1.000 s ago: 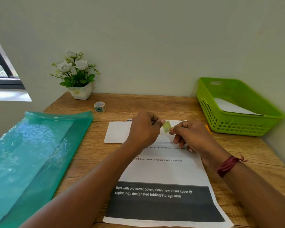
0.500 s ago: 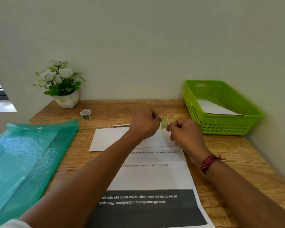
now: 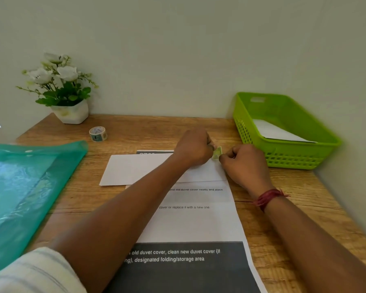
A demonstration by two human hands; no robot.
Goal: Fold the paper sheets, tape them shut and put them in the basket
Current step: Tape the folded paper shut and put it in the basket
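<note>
A folded white sheet [image 3: 135,169] lies across the top of a printed sheet [image 3: 195,220] on the wooden table. My left hand [image 3: 193,149] and my right hand [image 3: 244,163] meet over the folded sheet's right end. Both pinch a small yellowish piece of tape [image 3: 217,153] stretched between their fingertips, just above the paper. The tape roll [image 3: 97,133] stands at the back left of the table. The green basket [image 3: 294,157] sits at the right against the wall, with a folded white paper [image 3: 277,132] inside it.
A translucent teal plastic folder [image 3: 23,187] covers the table's left side. A white pot of artificial flowers [image 3: 70,111] stands in the back left corner. Walls close off the back and the right.
The view has tilted and shifted. Both hands still hold the tape piece between them, now a little farther back over the folded sheet's right end.
</note>
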